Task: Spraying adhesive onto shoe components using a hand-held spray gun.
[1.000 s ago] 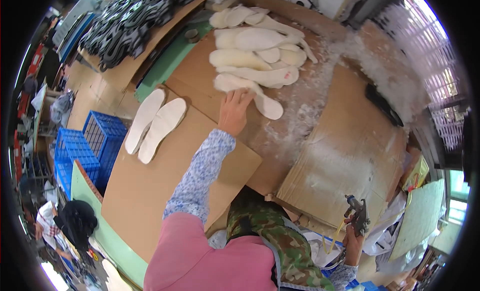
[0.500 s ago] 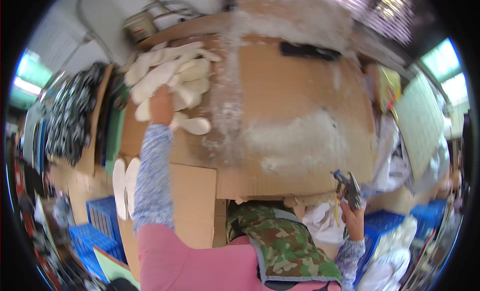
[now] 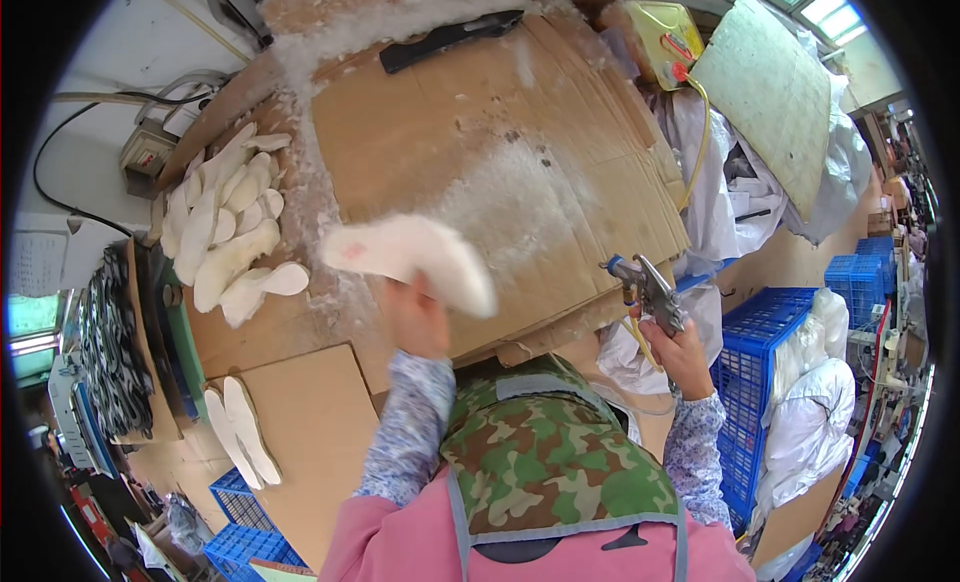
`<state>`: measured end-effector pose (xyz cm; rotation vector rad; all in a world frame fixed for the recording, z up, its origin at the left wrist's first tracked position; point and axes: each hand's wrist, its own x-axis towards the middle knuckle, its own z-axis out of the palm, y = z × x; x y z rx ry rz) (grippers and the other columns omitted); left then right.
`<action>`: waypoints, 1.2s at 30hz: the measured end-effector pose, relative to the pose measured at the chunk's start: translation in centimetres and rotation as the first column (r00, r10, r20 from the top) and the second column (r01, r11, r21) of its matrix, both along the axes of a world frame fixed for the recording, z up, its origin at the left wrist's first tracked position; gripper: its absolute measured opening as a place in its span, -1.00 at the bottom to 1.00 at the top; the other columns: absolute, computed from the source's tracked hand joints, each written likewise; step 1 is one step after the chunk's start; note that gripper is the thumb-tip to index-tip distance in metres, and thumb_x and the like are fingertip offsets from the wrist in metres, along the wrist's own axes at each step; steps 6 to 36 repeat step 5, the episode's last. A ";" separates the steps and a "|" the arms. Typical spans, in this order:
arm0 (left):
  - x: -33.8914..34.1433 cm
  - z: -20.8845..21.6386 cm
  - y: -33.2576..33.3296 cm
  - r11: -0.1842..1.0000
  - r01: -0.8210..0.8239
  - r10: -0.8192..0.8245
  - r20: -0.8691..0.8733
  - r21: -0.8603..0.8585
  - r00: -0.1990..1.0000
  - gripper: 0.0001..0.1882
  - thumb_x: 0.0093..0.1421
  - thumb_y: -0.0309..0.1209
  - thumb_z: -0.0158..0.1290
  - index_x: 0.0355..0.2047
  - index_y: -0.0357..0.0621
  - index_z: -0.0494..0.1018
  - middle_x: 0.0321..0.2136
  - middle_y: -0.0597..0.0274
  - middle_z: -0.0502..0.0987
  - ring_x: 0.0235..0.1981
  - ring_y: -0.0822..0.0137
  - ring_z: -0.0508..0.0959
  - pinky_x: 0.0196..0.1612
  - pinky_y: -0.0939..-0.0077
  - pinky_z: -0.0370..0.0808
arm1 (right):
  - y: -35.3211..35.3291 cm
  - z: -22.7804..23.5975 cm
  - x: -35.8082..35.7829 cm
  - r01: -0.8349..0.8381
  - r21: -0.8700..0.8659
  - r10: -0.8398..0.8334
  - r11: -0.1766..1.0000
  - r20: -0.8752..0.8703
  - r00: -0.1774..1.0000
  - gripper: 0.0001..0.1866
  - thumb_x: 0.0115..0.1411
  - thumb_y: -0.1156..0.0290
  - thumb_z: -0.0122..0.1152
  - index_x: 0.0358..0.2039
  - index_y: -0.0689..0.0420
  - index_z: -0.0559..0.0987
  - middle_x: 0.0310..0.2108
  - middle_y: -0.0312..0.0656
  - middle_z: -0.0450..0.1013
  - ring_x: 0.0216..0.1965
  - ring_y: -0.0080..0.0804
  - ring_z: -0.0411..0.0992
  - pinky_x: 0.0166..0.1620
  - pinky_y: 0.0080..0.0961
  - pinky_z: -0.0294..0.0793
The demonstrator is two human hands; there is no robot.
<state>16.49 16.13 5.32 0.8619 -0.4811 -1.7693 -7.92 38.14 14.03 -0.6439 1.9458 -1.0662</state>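
A white fleecy shoe insole (image 3: 425,250), slightly blurred and marked with a pink patch, is gripped by my left hand (image 3: 417,317) above the cardboard-covered table (image 3: 590,212). My right hand (image 3: 680,357) is wrapped round a metal spray gun (image 3: 655,297), its nozzle pointing left near the table's right front edge. A yellow hose (image 3: 640,344) hangs beneath the gun. Loose white insoles (image 3: 225,237) lie heaped at the table's left. Two more insoles (image 3: 240,432) rest side by side on a cardboard sheet (image 3: 310,412) at front left.
A dark flat bar (image 3: 450,42) lies at the table's far edge. Beyond the right side stand a yellow can (image 3: 660,44) and a pale board (image 3: 765,102). Blue crates (image 3: 745,382) flank me at the right, with white bags. Dark stacked pieces (image 3: 105,342) stand at far left.
My left hand has drawn back from the heap toward me and rightward, now with an insole in it. The view has swung rightward; my right hand still holds the spray gun.
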 end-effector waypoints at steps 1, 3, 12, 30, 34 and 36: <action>-1.0 -1.1 2.9 0.997 0.029 -0.034 0.064 0.075 0.997 -0.45 0.20 -0.61 -0.12 0.22 -0.19 0.07 0.16 0.13 0.23 0.11 0.22 0.34 0.12 0.28 0.37 | 0.5 -0.3 -0.5 -0.007 0.037 0.008 0.999 -0.011 1.000 -0.78 0.20 0.45 0.13 -0.14 0.18 0.56 -0.69 -0.53 0.27 -0.72 -0.81 0.12 -0.66 -0.73 0.06; 0.5 -2.8 6.5 0.968 0.166 -0.174 0.031 0.187 0.984 -0.42 0.21 -0.56 -0.09 0.23 -0.19 0.04 0.16 0.14 0.23 0.11 0.16 0.33 0.09 0.24 0.37 | 1.0 -0.2 -1.3 0.003 0.050 -0.005 0.999 0.027 1.000 -0.78 0.20 0.46 0.13 -0.14 0.17 0.56 -0.69 -0.54 0.27 -0.72 -0.81 0.12 -0.66 -0.73 0.06; 3.0 -2.7 7.9 0.756 0.331 -0.514 0.199 0.565 0.834 -0.25 0.19 -0.41 0.01 0.30 -0.09 -0.13 0.18 0.16 0.20 0.12 0.07 0.32 0.10 0.17 0.37 | 1.6 -0.9 -2.4 0.032 0.026 -0.035 0.999 0.120 0.992 -0.76 0.20 0.47 0.12 -0.10 0.14 0.55 -0.68 -0.54 0.28 -0.71 -0.81 0.13 -0.65 -0.73 0.09; 3.0 -2.7 7.9 0.756 0.331 -0.514 0.199 0.565 0.834 -0.25 0.19 -0.41 0.01 0.30 -0.09 -0.13 0.18 0.16 0.20 0.12 0.07 0.32 0.10 0.17 0.37 | 1.6 -0.9 -2.4 0.032 0.026 -0.035 0.999 0.120 0.992 -0.76 0.20 0.47 0.12 -0.10 0.14 0.55 -0.68 -0.54 0.28 -0.71 -0.81 0.13 -0.65 -0.73 0.09; 3.0 -2.7 7.9 0.756 0.331 -0.514 0.199 0.565 0.834 -0.25 0.19 -0.41 0.01 0.30 -0.09 -0.13 0.18 0.16 0.20 0.12 0.07 0.32 0.10 0.17 0.37 | 1.6 -0.9 -2.4 0.032 0.026 -0.035 0.999 0.120 0.992 -0.76 0.20 0.47 0.12 -0.10 0.14 0.55 -0.68 -0.54 0.28 -0.71 -0.81 0.13 -0.65 -0.73 0.09; 3.0 -2.7 7.9 0.756 0.331 -0.514 0.199 0.565 0.834 -0.25 0.19 -0.41 0.01 0.30 -0.09 -0.13 0.18 0.16 0.20 0.12 0.07 0.32 0.10 0.17 0.37 | 1.6 -0.9 -2.4 0.032 0.026 -0.035 0.999 0.120 0.992 -0.76 0.20 0.47 0.12 -0.10 0.14 0.55 -0.68 -0.54 0.28 -0.71 -0.81 0.13 -0.65 -0.73 0.09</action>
